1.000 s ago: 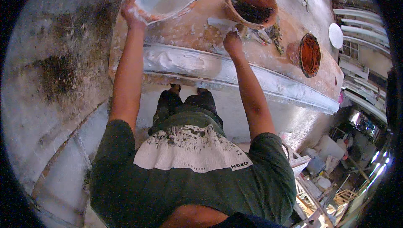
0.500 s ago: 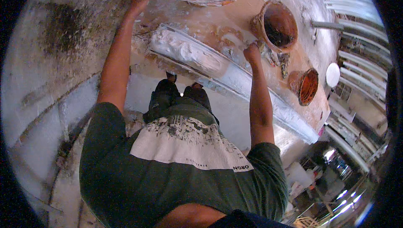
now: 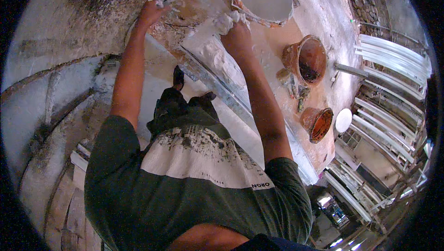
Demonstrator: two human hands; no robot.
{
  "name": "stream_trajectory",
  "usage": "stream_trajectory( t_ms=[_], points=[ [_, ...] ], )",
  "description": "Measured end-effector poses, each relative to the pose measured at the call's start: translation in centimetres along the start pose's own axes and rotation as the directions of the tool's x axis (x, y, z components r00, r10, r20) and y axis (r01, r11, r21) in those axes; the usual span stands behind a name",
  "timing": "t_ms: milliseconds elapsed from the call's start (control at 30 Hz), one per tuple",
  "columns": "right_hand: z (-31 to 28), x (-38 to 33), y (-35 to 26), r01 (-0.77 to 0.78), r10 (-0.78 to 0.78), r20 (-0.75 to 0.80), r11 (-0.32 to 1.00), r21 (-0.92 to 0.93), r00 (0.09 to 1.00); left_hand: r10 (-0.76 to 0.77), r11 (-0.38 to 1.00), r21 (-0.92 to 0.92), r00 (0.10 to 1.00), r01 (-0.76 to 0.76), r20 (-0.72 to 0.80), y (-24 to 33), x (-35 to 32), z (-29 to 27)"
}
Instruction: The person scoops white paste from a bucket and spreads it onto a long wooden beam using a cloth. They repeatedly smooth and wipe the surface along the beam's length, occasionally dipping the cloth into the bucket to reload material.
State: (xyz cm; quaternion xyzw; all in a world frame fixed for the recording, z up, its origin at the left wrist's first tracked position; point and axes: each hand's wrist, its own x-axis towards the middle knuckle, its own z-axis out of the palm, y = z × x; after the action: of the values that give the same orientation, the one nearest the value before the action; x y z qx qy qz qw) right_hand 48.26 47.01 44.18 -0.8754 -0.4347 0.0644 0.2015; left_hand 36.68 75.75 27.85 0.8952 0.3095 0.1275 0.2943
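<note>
A long, narrow metal mould (image 3: 240, 99) runs slantwise along the bench edge in front of me. Thick white paste (image 3: 217, 56) that looks like wet plaster lies heaped in its far part. My right hand (image 3: 237, 38) reaches over that far end, beside a bucket of milky white liquid (image 3: 266, 1). Its fingers close on a clump of white paste (image 3: 224, 23). Farther left, by the wall, my left hand (image 3: 150, 14) is bent closed, with white stuff (image 3: 156, 1) at its fingers. Whether that is held or only smeared on cannot be made out.
Two brown pots, a larger one (image 3: 305, 59) and a smaller one (image 3: 316, 125), stand on the bench to the right. Small tools (image 3: 295, 86) lie between them. A stained wall (image 3: 60, 38) rises at left. Long white strips (image 3: 393, 59) are stacked at far right.
My right hand has swung left from near the larger pot to the mould's far end, and a white clump is now at its fingers. The left hand stays near the wall. My view has turned.
</note>
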Motion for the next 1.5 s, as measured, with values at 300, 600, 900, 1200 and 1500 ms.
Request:
stream_trajectory(
  t_ms=[300, 600, 900, 1200, 1500],
  points=[
    [3.7, 2.8, -0.9, 0.164, -0.164, -0.026, 0.986, -0.012, 0.986, -0.038, 0.994, -0.108, 0.996, 0.029, -0.081, -7.2, 2.1, 1.0],
    [5.0, 3.7, -0.1, 0.074, -0.100, 0.104, 0.970, 0.233, 0.990, -0.173, 0.985, -0.010, 0.985, 0.173, 0.025, -3.2, 2.2, -1.1],
    [6.7, 4.3, 2.8, 0.057, -0.123, 0.308, 0.975, 0.214, 0.943, -0.275, 0.658, -0.725, 0.961, 0.205, 0.022, 1.5, -3.7, -1.5],
    [8.8, 4.9, 3.8, -0.001, -0.191, 0.312, 0.853, 0.523, 0.931, -0.528, 0.276, -0.942, 0.849, 0.190, 0.017, 12.8, -15.2, 1.3],
    [10.9, 4.0, 5.0, -0.257, 0.043, 0.298, 0.632, 0.731, 0.954, -0.591, 0.506, -0.860, 0.755, 0.074, -0.283, 12.7, -15.2, 8.6]
  ],
)
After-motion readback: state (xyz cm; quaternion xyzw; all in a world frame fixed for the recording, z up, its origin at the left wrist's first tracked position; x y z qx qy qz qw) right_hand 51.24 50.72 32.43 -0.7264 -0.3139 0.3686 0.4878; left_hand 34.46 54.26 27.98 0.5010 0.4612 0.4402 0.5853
